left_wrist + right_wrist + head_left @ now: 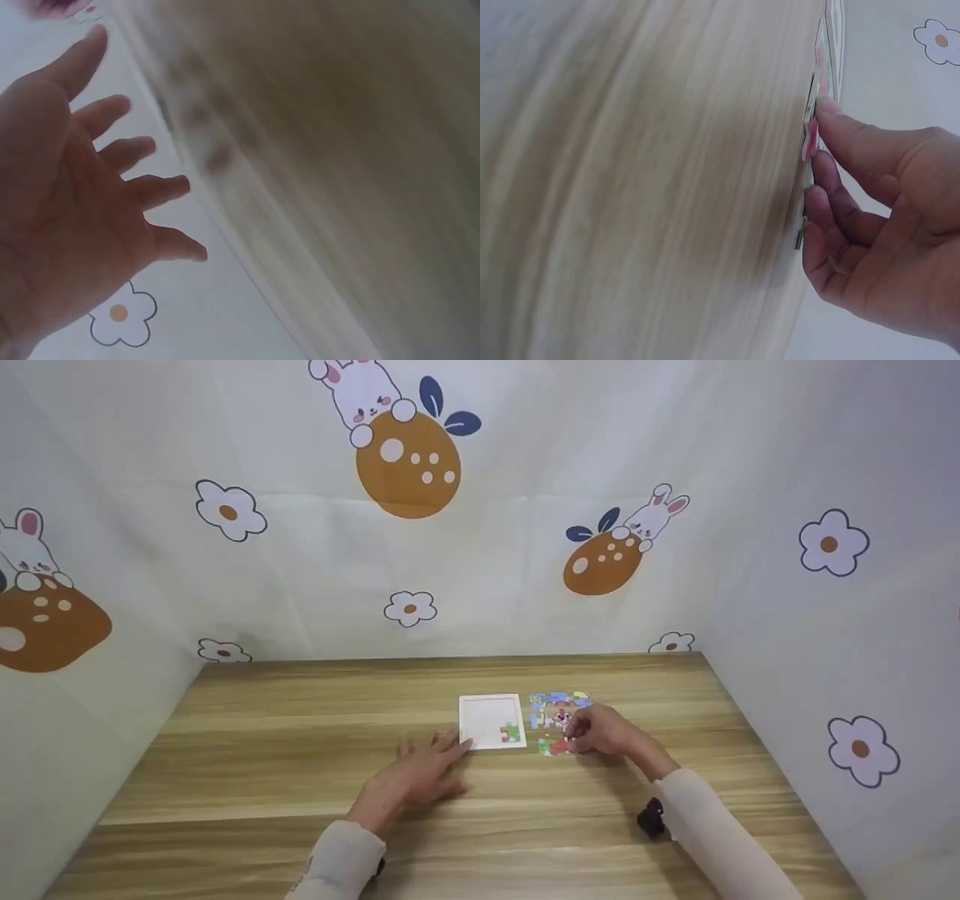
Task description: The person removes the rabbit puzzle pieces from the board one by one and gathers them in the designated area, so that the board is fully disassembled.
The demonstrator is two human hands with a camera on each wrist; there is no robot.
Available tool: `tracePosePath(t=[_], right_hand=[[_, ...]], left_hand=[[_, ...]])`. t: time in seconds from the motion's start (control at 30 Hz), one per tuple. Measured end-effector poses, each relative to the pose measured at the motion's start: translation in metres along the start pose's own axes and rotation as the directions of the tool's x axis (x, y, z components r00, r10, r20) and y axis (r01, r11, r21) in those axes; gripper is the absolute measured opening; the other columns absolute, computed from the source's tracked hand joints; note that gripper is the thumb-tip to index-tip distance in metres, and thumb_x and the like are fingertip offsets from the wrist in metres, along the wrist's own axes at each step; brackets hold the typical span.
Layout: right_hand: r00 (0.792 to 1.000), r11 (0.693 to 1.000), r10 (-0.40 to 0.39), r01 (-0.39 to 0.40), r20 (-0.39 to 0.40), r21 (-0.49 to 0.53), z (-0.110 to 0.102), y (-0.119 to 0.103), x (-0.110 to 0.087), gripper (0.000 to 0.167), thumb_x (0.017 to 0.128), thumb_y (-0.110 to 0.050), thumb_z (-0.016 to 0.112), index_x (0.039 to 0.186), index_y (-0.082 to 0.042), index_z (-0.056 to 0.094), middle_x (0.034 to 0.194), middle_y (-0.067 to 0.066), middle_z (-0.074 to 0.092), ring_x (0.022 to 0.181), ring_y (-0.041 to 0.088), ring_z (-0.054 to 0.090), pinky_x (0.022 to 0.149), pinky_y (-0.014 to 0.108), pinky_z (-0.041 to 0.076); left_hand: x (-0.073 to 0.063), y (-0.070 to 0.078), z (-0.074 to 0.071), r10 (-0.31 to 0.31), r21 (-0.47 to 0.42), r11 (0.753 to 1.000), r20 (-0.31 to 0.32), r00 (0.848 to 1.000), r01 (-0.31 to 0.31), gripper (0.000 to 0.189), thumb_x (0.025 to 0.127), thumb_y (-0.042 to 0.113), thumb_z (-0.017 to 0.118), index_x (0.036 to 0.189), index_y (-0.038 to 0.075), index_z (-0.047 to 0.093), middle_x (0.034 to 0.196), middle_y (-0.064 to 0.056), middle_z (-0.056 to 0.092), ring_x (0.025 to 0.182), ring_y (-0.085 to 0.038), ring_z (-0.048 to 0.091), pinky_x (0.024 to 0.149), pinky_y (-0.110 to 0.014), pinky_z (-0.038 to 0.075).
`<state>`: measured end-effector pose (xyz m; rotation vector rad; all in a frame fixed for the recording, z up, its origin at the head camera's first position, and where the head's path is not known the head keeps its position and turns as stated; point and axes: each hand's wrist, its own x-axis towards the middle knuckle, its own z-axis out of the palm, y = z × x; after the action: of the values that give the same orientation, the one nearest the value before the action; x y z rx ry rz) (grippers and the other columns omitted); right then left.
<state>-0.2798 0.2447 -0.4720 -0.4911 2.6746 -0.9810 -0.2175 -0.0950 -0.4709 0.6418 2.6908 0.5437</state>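
Note:
In the head view, a white-framed puzzle tray [480,716] lies on the table with a small joined patch of puzzle pieces [511,732] in its lower right corner. Beside it on the right sit loose, colourful puzzle pieces [559,699] showing a cartoon animal. My left hand [420,774] is spread at the tray's lower left corner, a fingertip at its edge; the left wrist view shows the fingers [124,154] apart, holding nothing. Over the right side of the loose pieces, my right hand [604,729] pinches a puzzle piece [811,139] between thumb and fingers, slightly tilted in the right wrist view.
The wood-grain table [300,780] is enclosed by pale curtains [315,562] printed with rabbits, oranges and flowers at the back and both sides. A black wrist device [652,818] hangs under the right cuff.

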Motion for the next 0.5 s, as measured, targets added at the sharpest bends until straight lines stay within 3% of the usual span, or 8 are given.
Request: tracePosePath(t=[0.17, 0.5], right_hand=[[0.999, 0.999, -0.028, 0.03, 0.044, -0.03, -0.003, 0.001, -0.003, 0.029, 0.077, -0.013, 0.086, 0.096, -0.001, 0.068, 0.091, 0.008, 0.068, 0.083, 0.015, 0.059, 0.077, 0.028, 0.051], [0.996, 0.994, -0.078, 0.08, 0.031, -0.079, -0.006, 0.011, -0.006, 0.023, 0.081, -0.011, 0.083, 0.098, -0.003, 0.069, 0.094, 0.007, 0.068, 0.087, 0.014, 0.059, 0.079, 0.028, 0.051]], left_hand=[[0.001, -0.005, 0.002, -0.02, 0.057, 0.998, 0.042, 0.999, 0.018, 0.07, 0.099, 0.047, 0.056, 0.159, 0.023, 0.029, 0.168, -0.008, 0.023, 0.155, -0.039, 0.02, 0.119, -0.072, -0.002], [0.005, -0.006, -0.001, -0.007, 0.104, 0.995, 0.072, 0.997, 0.0, 0.072, 0.099, 0.05, 0.055, 0.16, 0.025, 0.026, 0.17, -0.005, 0.018, 0.156, -0.038, 0.017, 0.12, -0.071, 0.003]])
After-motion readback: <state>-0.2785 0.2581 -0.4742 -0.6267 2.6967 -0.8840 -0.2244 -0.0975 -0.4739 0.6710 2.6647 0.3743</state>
